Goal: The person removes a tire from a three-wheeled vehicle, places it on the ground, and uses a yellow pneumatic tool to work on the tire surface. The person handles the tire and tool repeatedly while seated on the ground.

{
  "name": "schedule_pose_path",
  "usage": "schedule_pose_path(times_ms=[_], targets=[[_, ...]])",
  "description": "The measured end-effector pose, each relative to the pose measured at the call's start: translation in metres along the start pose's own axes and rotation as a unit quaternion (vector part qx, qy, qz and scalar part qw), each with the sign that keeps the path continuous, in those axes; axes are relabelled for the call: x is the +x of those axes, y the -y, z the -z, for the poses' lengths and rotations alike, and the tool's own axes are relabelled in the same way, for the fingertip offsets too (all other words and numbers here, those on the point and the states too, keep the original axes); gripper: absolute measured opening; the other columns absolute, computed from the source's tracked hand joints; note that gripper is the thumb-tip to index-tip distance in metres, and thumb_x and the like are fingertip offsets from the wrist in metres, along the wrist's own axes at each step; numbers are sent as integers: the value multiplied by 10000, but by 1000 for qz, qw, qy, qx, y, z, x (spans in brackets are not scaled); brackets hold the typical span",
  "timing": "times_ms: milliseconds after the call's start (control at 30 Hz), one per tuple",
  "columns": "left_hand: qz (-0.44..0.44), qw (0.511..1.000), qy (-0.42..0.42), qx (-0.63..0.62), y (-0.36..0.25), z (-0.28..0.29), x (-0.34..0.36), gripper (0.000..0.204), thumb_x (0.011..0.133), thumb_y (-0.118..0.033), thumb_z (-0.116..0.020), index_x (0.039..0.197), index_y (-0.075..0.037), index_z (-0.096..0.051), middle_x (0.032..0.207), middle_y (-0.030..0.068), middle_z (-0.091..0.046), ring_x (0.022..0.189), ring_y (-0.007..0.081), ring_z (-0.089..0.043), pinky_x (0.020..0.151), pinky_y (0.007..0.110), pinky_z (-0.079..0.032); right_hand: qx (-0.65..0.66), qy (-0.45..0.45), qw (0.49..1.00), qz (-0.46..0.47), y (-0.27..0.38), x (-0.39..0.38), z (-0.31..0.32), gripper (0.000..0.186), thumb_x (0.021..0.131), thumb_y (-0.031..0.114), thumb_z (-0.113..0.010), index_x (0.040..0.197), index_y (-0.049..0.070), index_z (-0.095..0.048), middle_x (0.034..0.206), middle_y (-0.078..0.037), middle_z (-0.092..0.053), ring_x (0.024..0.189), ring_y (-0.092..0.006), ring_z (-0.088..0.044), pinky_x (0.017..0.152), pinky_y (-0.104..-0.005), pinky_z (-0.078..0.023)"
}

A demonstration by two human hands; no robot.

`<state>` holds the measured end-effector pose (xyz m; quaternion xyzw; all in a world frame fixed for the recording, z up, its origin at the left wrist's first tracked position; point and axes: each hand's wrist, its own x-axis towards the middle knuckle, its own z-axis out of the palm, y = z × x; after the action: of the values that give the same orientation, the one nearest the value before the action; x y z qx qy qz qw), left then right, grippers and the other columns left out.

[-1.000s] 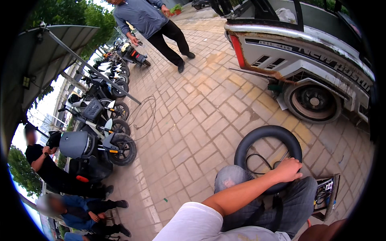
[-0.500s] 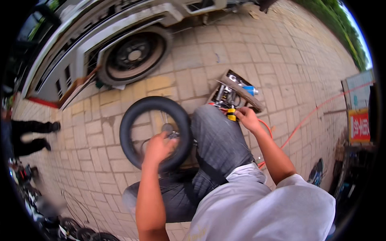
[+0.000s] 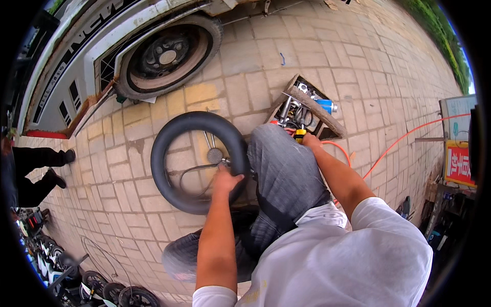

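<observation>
A black inflated tube [image 3: 162,158] lies on the paving before my bent knee. Inside its ring are a round metal piece [image 3: 215,155], thin rods and a black hose. My left hand [image 3: 226,178] is at a small metal fitting beside the round piece, fingers curled, their grip partly hidden. My right hand [image 3: 311,140], just past my knee, grips a yellow tool [image 3: 299,135] at the near edge of a wooden toolbox [image 3: 332,124]. The box holds metal tools, cables and a blue cylinder [image 3: 326,106].
A rusty white cargo vehicle [image 3: 82,77] with a wheel stands at upper left. A person in dark trousers [image 3: 41,154] stands left, with parked two-wheelers [image 3: 94,286] below. An orange hose [image 3: 388,149] runs right toward signboards [image 3: 460,161] and dark clutter.
The view has swung from the parked two-wheelers to the toolbox. My right hand has come to the yellow tool; my left hand has shifted from the tube's rim to the fitting inside it.
</observation>
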<state>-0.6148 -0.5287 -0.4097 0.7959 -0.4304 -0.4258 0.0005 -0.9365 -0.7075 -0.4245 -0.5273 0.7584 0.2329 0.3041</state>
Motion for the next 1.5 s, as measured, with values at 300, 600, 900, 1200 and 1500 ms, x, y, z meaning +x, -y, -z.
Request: schedule_pose_path(times_ms=[300,600,900,1200,1500], targets=[[73,997,19,21,-53,8,-3,1282,594,-485,-867,1529,-92,-82,1412,202,-384,1253,367,-493,1033,444,-410,-19,-39,998,40,-36,-23,19,607,727,406,-762,1143,-2,-590,1149,-224,-651,1084,-352,-631,899,-435,-509],[-7,990,-26,-137,-49,10,-2,1212,616,-327,-878,1513,-54,-108,1436,215,-400,1273,335,-488,1037,477,-399,120,-20,984,131,-109,-135,65,538,685,260,-734,1108,-39,-587,972,-207,-667,898,-333,-659,797,-410,-512],[-115,840,31,-529,-27,207,-104,1093,699,-22,-754,1519,0,-32,1468,208,-329,1294,311,-446,1025,400,-440,447,228,794,344,19,-225,133,401,750,128,-704,1104,33,-543,869,-31,-597,734,-131,-599,657,-284,-489],[-197,773,8,-603,-17,220,-197,1070,683,-228,-840,1485,41,-185,1469,187,-332,1389,273,-315,1134,394,-270,449,432,614,484,141,-284,85,547,760,164,-721,1248,17,-525,1110,-57,-558,1009,-129,-538,856,-294,-455],[-225,817,-64,-527,-14,208,-219,948,697,-116,-827,1450,26,-268,1367,152,-449,1274,238,-448,1079,381,-361,448,454,581,505,142,-306,66,642,752,141,-708,1324,-5,-456,1172,-56,-536,1064,-155,-535,1018,-382,-440]])
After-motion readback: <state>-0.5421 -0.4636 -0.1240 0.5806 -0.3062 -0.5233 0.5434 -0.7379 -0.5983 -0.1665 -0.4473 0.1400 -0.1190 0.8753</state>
